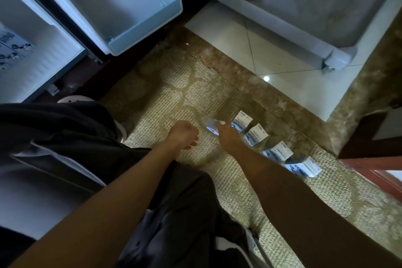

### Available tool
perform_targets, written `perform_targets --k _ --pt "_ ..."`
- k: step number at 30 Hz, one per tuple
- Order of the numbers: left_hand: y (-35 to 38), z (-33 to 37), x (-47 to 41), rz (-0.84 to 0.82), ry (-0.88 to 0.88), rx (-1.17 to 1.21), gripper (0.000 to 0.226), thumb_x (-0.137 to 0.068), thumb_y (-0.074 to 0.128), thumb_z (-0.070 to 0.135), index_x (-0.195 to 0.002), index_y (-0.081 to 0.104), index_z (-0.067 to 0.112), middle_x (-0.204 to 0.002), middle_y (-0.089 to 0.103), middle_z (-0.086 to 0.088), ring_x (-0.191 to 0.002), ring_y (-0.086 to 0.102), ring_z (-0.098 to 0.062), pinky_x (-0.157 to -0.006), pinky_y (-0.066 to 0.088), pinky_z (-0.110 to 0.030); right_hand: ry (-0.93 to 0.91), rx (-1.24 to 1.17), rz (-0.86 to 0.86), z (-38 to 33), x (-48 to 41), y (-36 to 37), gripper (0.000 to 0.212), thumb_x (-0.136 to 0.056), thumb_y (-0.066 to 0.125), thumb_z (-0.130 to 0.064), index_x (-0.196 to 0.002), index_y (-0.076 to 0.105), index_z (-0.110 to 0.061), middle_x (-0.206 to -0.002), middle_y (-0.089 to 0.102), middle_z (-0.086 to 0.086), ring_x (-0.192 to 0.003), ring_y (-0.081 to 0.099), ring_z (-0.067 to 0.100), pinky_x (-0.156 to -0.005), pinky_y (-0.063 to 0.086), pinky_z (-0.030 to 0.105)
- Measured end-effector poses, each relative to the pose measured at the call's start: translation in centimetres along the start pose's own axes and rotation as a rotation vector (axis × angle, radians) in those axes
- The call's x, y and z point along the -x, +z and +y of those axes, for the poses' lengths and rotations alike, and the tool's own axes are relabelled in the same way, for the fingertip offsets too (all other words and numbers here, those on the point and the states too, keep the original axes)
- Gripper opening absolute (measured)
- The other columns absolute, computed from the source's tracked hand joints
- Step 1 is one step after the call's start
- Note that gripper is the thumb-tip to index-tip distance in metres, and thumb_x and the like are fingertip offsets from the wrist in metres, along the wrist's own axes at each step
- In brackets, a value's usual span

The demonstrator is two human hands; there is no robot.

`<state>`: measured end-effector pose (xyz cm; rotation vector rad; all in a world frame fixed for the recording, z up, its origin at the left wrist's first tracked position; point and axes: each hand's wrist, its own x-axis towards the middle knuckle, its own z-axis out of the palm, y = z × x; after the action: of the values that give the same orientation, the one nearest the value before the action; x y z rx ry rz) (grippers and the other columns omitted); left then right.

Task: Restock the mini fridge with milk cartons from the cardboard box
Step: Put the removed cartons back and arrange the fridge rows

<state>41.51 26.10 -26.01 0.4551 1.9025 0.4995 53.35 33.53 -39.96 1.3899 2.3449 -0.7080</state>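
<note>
Nearest, above the patterned carpet (165, 102): left hand (183, 135), curled into a fist around nothing. Just right of it, right hand (227, 137), fingers pinched on the end carton (211, 128) of a diagonal row. Resting on the carpet or barely lifted; too blurred to tell which. Trailing back to the right from there, four more milk cartons (255, 135), upright, long axes pointing up at the camera, well apart from the left hand. Farther off and leftward, the open mini fridge (32, 67) and its door shelf (139, 28). Probably calls for a carry up and left across the body: right hand nearer the cartons, left hand nearer the fridge. No cardboard box in view.
</note>
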Motion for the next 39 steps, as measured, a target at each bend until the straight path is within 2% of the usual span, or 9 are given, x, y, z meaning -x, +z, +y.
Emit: perform_targets --k 4,7,10,14,21,23,27,32,39 --pt "0.1 -0.1 0.0 0.007 0.014 -0.013 0.022 -0.092 0.048 0.008 -0.071 0.052 0.011 -0.088 0.061 -0.013 -0.066 0.057 -0.018 -0.06 0.044 -0.025 0.069 -0.153 0.015 1.4 0.4 -1.4 0.04 -0.094 0.046 -0.005 -0.132 0.046 -0.014 -0.131 0.048 0.02 -0.12 0.05 0.032 -0.094 0.043 0.038" --pt "0.2 0.0 0.3 0.04 0.041 -0.041 0.005 -0.088 0.056 0.006 -0.084 0.058 0.007 -0.092 0.058 -0.014 -0.067 0.055 -0.017 -0.06 0.043 -0.027 0.107 -0.509 -0.063 1.9 1.0 -3.5 0.025 -0.092 0.053 -0.01 -0.117 0.054 -0.012 -0.123 0.055 0.018 -0.103 0.062 0.033 -0.077 0.057 0.043" --pt "0.3 0.0 0.4 0.047 0.14 -0.263 0.051 -0.084 0.065 0.01 -0.13 0.044 0.003 -0.121 0.052 -0.017 -0.103 0.055 -0.029 -0.074 0.039 -0.029 0.066 -0.794 -0.219 1.6 2.5 -6.2 0.026 -0.093 0.052 -0.012 -0.12 0.052 -0.011 -0.104 0.056 0.012 -0.051 0.066 0.011 -0.038 0.051 0.022" --pt "0.6 -0.2 0.8 0.047 0.334 -0.522 0.087 -0.074 0.076 0.025 -0.144 0.025 0.012 -0.143 0.039 -0.011 -0.131 0.04 -0.028 -0.105 0.037 -0.038 -0.118 -0.89 -0.265 0.4 4.4 -9.8 0.022 -0.087 0.056 -0.008 -0.109 0.057 -0.013 -0.064 0.056 0.004 -0.03 0.048 0.007 -0.034 0.044 0.018" --pt "0.8 0.0 1.6 0.105 0.363 -0.506 0.048 -0.072 0.075 0.027 -0.112 0.052 0.012 -0.097 0.062 -0.004 -0.091 0.061 -0.024 -0.072 0.046 -0.03 -0.141 -1.025 -0.259 -0.1 6.9 -12.5 0.003 -0.091 0.056 -0.017 -0.093 0.057 -0.019 -0.077 0.063 0.003 -0.049 0.054 0.012 -0.046 0.047 0.019" --pt "0.7 -0.1 1.6 0.095 0.323 -0.435 0.046 -0.073 0.074 0.025 -0.112 0.052 0.012 -0.096 0.058 -0.002 -0.087 0.056 -0.021 -0.071 0.042 -0.027 -0.031 -1.074 -0.112 1.3 5.9 -11.6 0.006 -0.09 0.057 -0.021 -0.085 0.058 -0.019 -0.08 0.064 0.004 -0.064 0.061 0.02 -0.061 0.053 0.028" --pt "0.6 -0.3 1.2 0.122 0.255 -0.408 0.047 -0.075 0.073 0.025 -0.114 0.052 0.011 -0.1 0.056 -0.002 -0.086 0.05 -0.018 -0.072 0.039 -0.026 0.349 -0.61 0.261 6.7 2.4 -7.1 0.032 -0.085 0.062 -0.02 -0.109 0.057 0.0 -0.109 0.063 0.021 -0.098 0.062 0.036 -0.079 0.05 0.04" --pt "0.9 -0.3 0.9 0.098 0.216 -0.35 0.047 -0.074 0.073 0.027 -0.114 0.054 0.013 -0.103 0.06 -0.002 -0.088 0.053 -0.017 -0.072 0.04 -0.024 0.412 -0.372 0.013 8.4 2.1 -2.6 0.058 -0.08 0.069 -0.022 -0.128 0.045 0.001 -0.124 0.057 0.02 -0.115 0.055 0.035 -0.097 0.046 0.043" --pt "0.6 -0.2 1.1 0.086 0.204 -0.339 0.049 -0.074 0.073 0.022 -0.115 0.05 0.009 -0.101 0.054 -0.003 -0.088 0.05 -0.019 -0.072 0.039 -0.028 0.44 -0.218 0.058 7.6 2.7 -1.8 0.051 -0.086 0.064 -0.021 -0.129 0.043 -0.001 -0.127 0.055 0.022 -0.12 0.052 0.035 -0.095 0.045 0.041"
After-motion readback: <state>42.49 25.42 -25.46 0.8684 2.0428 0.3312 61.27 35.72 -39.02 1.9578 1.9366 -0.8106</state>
